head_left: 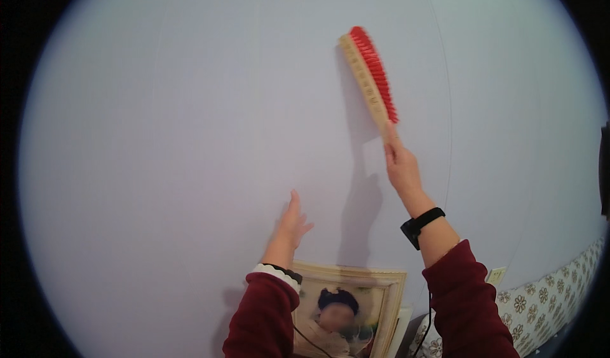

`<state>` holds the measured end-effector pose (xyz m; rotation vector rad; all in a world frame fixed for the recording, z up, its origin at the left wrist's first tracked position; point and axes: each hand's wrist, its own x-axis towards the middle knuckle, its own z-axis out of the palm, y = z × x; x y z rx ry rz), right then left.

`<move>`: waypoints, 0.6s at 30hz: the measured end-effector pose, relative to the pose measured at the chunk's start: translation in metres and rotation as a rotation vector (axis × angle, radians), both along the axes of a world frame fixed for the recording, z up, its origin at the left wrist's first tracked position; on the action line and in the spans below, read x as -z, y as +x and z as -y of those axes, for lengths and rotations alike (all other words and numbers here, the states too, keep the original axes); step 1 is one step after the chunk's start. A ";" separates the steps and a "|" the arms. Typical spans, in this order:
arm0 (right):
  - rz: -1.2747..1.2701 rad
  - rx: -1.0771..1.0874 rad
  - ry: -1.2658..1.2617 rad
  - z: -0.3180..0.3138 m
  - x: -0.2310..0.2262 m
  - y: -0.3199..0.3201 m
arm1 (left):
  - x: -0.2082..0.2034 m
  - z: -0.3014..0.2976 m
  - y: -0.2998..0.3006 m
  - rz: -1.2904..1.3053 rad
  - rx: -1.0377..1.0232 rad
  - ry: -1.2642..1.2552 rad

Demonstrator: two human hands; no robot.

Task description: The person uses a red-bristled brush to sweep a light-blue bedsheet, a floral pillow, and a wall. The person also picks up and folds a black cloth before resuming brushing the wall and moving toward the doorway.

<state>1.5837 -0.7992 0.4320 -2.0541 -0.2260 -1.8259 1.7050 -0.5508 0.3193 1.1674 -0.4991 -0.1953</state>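
From here, the brush grasped low in the right hand wants its red bristles facing the wall, I'd say, left hand loose and empty

I count two hands of mine, two sleeves, one brush, one wristband, one framed picture and one socket.

A row of characters, too blurred to read, marks the red-bristled wooden brush.
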 end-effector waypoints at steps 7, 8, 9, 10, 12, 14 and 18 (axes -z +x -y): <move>-0.519 0.117 -0.198 -0.070 0.062 0.038 | 0.018 -0.053 -0.021 -0.040 0.127 -0.163; -0.453 -0.002 -0.238 -0.077 0.066 0.040 | 0.006 -0.072 -0.020 -0.012 0.104 -0.156; -0.455 -0.041 -0.266 -0.076 0.069 0.033 | 0.003 -0.078 -0.024 -0.015 0.108 -0.161; -0.524 -0.064 -0.289 -0.079 0.071 0.033 | 0.002 -0.082 -0.025 -0.024 0.103 -0.170; -0.529 -0.074 -0.296 -0.080 0.070 0.025 | -0.012 -0.098 -0.033 -0.032 0.107 -0.167; -0.581 -0.096 -0.292 -0.077 0.072 0.019 | -0.018 -0.105 -0.030 -0.055 0.108 -0.157; -0.724 -0.206 -0.264 -0.063 0.106 0.020 | 0.000 -0.103 -0.015 -0.205 0.100 -0.123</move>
